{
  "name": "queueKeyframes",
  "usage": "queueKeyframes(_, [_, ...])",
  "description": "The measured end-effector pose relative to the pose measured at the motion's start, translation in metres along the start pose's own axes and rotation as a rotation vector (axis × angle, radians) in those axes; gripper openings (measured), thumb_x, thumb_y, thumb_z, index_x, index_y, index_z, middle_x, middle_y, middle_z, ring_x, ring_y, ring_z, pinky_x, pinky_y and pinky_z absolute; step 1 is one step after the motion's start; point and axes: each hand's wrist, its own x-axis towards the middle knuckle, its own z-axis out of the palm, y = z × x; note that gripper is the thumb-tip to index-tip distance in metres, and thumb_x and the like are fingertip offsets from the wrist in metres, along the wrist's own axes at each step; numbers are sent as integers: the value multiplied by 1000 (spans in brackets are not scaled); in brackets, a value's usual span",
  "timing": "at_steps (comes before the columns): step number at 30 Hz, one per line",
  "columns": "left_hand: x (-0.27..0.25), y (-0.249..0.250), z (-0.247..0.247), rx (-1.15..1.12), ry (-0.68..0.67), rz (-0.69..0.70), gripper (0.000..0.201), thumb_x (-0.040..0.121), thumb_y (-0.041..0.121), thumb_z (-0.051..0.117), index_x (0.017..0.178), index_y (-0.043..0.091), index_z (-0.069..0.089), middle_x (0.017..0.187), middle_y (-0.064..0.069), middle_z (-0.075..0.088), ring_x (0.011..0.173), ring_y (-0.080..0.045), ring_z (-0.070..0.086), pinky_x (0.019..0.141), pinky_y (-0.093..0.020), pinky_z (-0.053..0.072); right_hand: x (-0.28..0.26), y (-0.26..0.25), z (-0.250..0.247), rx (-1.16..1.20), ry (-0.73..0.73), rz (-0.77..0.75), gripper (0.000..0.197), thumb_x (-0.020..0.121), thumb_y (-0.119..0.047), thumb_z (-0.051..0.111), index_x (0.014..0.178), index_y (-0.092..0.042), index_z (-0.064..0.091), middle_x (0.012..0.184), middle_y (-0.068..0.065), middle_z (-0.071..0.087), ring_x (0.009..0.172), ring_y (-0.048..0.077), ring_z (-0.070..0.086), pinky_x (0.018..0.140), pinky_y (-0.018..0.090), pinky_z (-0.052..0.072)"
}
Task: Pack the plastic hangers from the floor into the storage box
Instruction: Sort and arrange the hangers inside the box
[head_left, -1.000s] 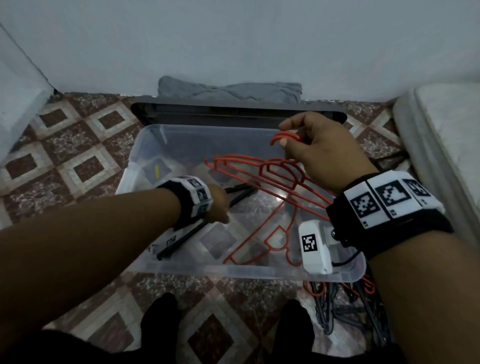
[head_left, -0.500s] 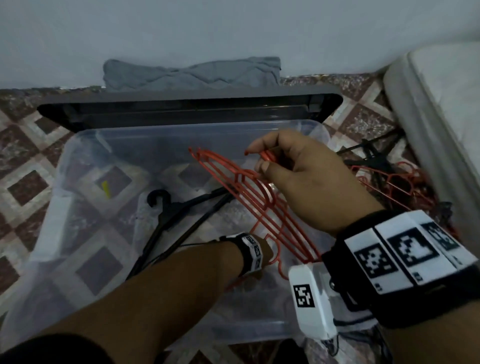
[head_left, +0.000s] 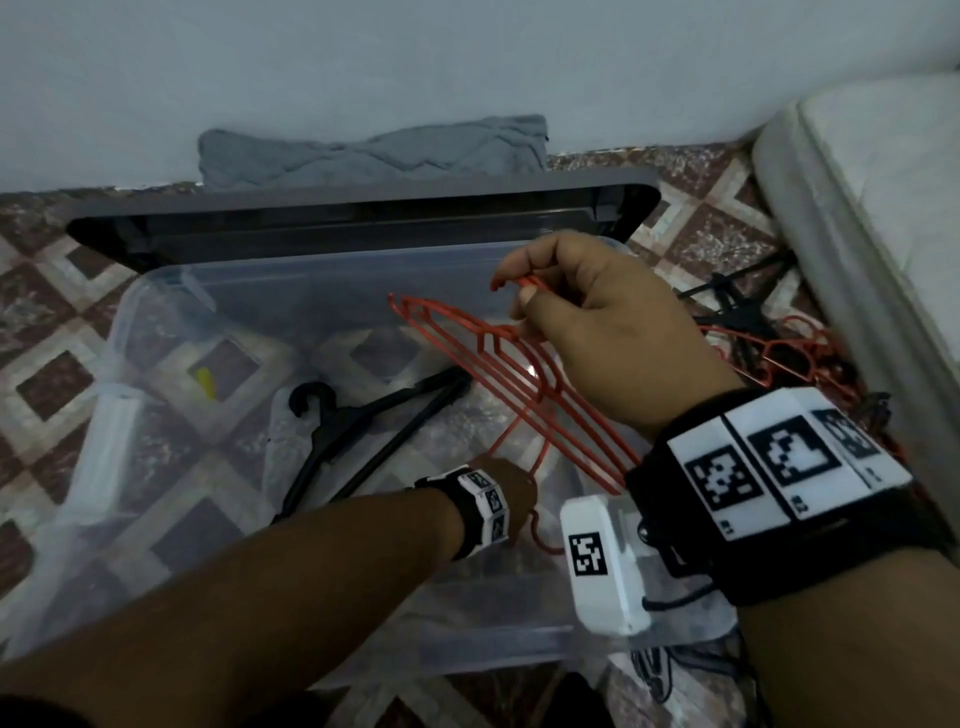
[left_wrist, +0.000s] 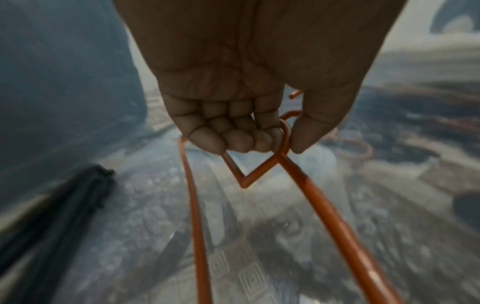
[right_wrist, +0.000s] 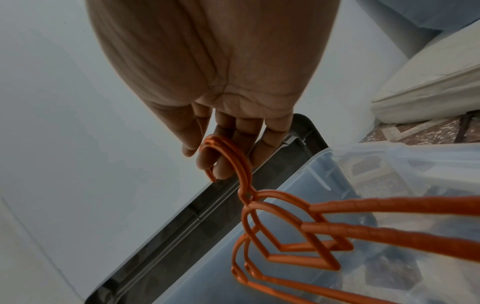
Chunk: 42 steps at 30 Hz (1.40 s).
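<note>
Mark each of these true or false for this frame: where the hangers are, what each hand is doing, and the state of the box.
1. The right hand holds orange hangers by their hooks. True.
2. The left hand is empty. False: it pinches the hook of another orange hanger inside the box.
3. A black hanger lies in the clear storage box. True.
4. The grey lid is closed on the box. False: it lies behind the open box, near the wall.
5. No hangers are left on the floor. False: a pile of hangers lies right of the box, beside the mattress.
</note>
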Motion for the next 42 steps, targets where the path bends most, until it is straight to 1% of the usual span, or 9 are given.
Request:
queueKeyframes(7, [-119,-46,-48,-192,169,-139,13,83,35,57,81,23,57,85,-1,66,80,-28,64,71,-29,50,-3,-25,-5,52,60,-17,20,96,-10,53,97,-22,69,80,-6,67,68,12,64,74,37,56])
queueKeyframes(12, [-195,-74,-64,-246,284,-232,30,95,41,50,85,15,64,86,-9,67,87,-33,64,68,-27,36,-19,-41,-6,-27,97,-37,25,96,-9,51,94,-27,69,84,-3,70,68,7,67,72,27,56])
queueKeyframes(18, [-262,-74,-101,-368,641,-341,40,88,50,46,116,26,59,108,-10,69,100,-33,63,78,-33,46,-41,-56,-8,-127,118,-36,27,95,-9,52,94,-29,69,88,-2,71,74,10,69,75,26,55])
queueKeyframes(22, [-277,-58,-117,-456,719,-372,42,91,42,53,131,32,52,111,-8,69,101,-31,64,86,-38,52,-42,-68,-4,-120,118,-20,25,93,-6,51,94,-23,69,89,0,71,75,16,69,74,30,57])
queueKeyframes(27, [-283,-38,-133,-501,881,-404,27,93,38,47,113,27,62,98,-5,71,90,-28,66,80,-36,53,-41,-79,3,-52,82,-29,26,94,-6,53,92,-28,67,90,4,72,70,10,68,67,20,55])
queueKeyframes(32, [-270,-21,-134,-573,861,-443,22,95,32,50,110,23,64,105,-7,70,96,-30,64,73,-28,43,-48,-88,19,11,40,-38,7,93,-23,61,93,-22,68,83,8,72,78,23,70,84,46,57])
queueKeyframes(35, [-258,-6,-121,-633,860,-495,18,94,33,52,107,25,61,103,-5,69,92,-28,64,69,-28,40,-54,-93,32,67,-20,-42,21,91,-33,65,101,-14,65,84,11,71,77,24,70,83,50,56])
queueKeyframes(38, [-246,8,-112,-670,835,-536,23,92,24,52,114,20,56,102,-8,68,85,-27,63,64,-29,38,-55,-91,37,-35,-39,-43,31,83,-38,73,107,-21,61,89,8,70,83,21,69,79,35,56])
queueKeyframes(42, [-245,24,-110,-624,756,-462,44,89,33,57,129,18,46,97,-3,67,76,-20,58,51,-22,30,-57,-88,34,-163,-12,-9,29,78,-21,74,103,-28,60,81,0,70,65,5,63,52,10,42])
